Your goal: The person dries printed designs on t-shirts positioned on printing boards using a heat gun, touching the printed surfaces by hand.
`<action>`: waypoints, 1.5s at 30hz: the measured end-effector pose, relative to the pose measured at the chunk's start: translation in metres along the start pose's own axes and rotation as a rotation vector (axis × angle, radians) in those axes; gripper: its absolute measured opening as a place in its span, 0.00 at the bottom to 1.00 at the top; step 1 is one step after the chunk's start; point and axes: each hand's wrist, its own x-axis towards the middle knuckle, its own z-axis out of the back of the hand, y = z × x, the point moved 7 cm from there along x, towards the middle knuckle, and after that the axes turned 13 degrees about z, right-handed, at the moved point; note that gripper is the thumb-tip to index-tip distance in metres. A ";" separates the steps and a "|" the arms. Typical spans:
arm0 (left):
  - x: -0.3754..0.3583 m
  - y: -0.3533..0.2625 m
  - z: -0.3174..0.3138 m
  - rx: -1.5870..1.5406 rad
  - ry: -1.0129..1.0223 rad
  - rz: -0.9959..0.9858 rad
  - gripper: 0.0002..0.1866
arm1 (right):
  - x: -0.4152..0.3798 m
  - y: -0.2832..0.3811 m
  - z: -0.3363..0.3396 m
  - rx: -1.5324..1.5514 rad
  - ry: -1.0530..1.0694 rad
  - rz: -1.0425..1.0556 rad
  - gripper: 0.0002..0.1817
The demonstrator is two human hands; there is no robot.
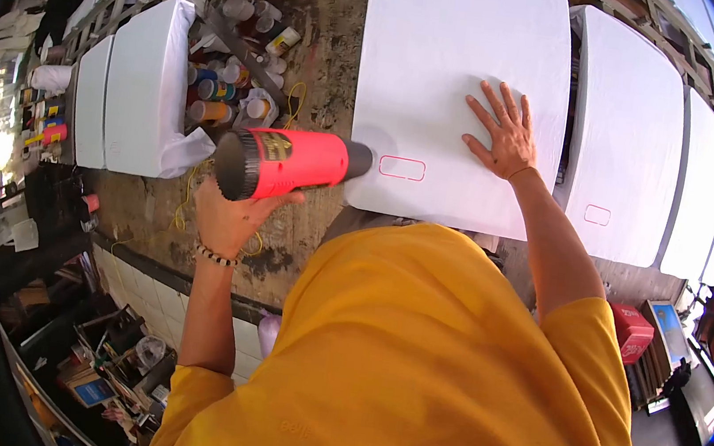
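Note:
My left hand (238, 213) is wrapped round the grip of a red heat gun (304, 163) with a black nozzle and a black rear cap. Its nozzle points right, close over the lower left edge of a white fabric-covered board (465, 67). Just right of the nozzle, a red rounded rectangle outline (402, 168) is printed on that white surface. My right hand (507, 136) lies flat on the same surface, fingers spread, up and to the right of the outline.
Several more white boards stand to the right, the nearest board (626, 140) bearing a similar red outline. Other white boards (146, 90) lie at left, beside a heap of paint jars (216, 99). A yellow cord (180, 210) trails over the worn wooden table (329, 50). A red box (630, 333) sits lower right.

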 end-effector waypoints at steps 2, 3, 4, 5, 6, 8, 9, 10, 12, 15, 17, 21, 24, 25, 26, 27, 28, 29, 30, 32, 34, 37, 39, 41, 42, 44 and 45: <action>-0.005 -0.007 0.000 0.132 0.043 -0.020 0.29 | 0.002 0.000 -0.001 -0.002 -0.007 0.009 0.38; -0.007 -0.011 -0.001 0.195 0.056 -0.028 0.31 | 0.002 0.000 -0.001 -0.001 -0.011 0.013 0.38; -0.010 -0.012 -0.006 0.239 0.027 -0.046 0.31 | 0.002 0.000 0.001 -0.001 -0.014 0.017 0.39; -0.013 -0.012 -0.014 0.282 0.000 -0.065 0.32 | 0.001 0.000 0.002 0.001 0.007 0.017 0.39; -0.015 -0.016 -0.018 0.327 -0.027 -0.088 0.32 | 0.001 0.000 0.002 -0.004 0.006 0.023 0.39; -0.016 -0.030 -0.018 0.345 0.000 -0.115 0.32 | 0.001 0.000 -0.001 -0.012 -0.001 0.027 0.39; -0.018 -0.036 -0.019 0.356 0.022 -0.130 0.32 | 0.000 0.000 0.001 0.030 -0.035 0.037 0.38; -0.022 -0.040 -0.020 0.328 -0.013 -0.127 0.33 | 0.000 0.000 0.002 0.040 -0.052 0.044 0.38; -0.026 -0.045 -0.026 0.270 -0.078 -0.122 0.34 | -0.002 -0.001 0.003 0.065 -0.081 0.053 0.38; -0.025 -0.056 -0.031 0.299 -0.020 -0.158 0.35 | -0.002 -0.002 0.003 0.093 -0.111 0.066 0.38; -0.028 -0.060 -0.039 0.274 -0.053 -0.145 0.35 | -0.004 -0.001 0.005 0.109 -0.112 0.066 0.38; -0.029 -0.071 -0.049 0.283 -0.045 -0.130 0.35 | -0.002 0.000 0.007 0.115 -0.108 0.064 0.38; -0.028 -0.083 -0.056 0.301 -0.050 -0.192 0.35 | -0.002 -0.002 0.002 0.085 -0.093 0.069 0.39; -0.027 -0.087 -0.058 0.299 -0.054 -0.202 0.35 | -0.002 -0.002 0.002 0.087 -0.097 0.072 0.39; -0.026 -0.092 -0.058 0.297 -0.057 -0.213 0.35 | -0.002 -0.002 0.001 0.088 -0.100 0.075 0.39; -0.026 -0.095 -0.060 0.294 -0.061 -0.224 0.35 | -0.002 -0.002 0.002 0.089 -0.104 0.077 0.39; -0.026 -0.094 -0.063 0.335 -0.045 -0.215 0.34 | -0.003 -0.002 0.002 0.087 -0.103 0.077 0.39; -0.027 -0.092 -0.067 0.377 -0.029 -0.205 0.34 | -0.002 -0.002 0.003 0.086 -0.101 0.077 0.39; -0.027 -0.091 -0.071 0.419 -0.014 -0.195 0.33 | -0.002 -0.002 0.004 0.086 -0.100 0.077 0.40; -0.027 -0.099 -0.072 0.383 -0.070 -0.232 0.33 | -0.001 -0.001 0.004 0.087 -0.095 0.073 0.40; -0.024 -0.103 -0.075 0.385 -0.078 -0.240 0.34 | -0.001 -0.002 0.004 0.087 -0.092 0.068 0.40; -0.018 -0.105 -0.079 0.413 -0.046 -0.196 0.36 | -0.001 -0.001 0.005 0.088 -0.090 0.069 0.39; -0.013 -0.105 -0.082 0.386 -0.055 -0.166 0.37 | -0.001 0.000 0.006 0.091 -0.090 0.068 0.40; -0.009 -0.111 -0.074 0.369 -0.089 -0.211 0.36 | -0.001 0.000 0.008 0.091 -0.074 0.063 0.40; -0.008 -0.113 -0.071 0.359 -0.107 -0.233 0.35 | -0.001 0.000 0.008 0.090 -0.066 0.060 0.40; -0.006 -0.110 -0.070 0.367 -0.118 -0.203 0.35 | -0.001 0.000 0.007 0.089 -0.071 0.059 0.40; -0.005 -0.107 -0.070 0.372 -0.122 -0.189 0.35 | -0.001 0.000 0.006 0.091 -0.072 0.057 0.40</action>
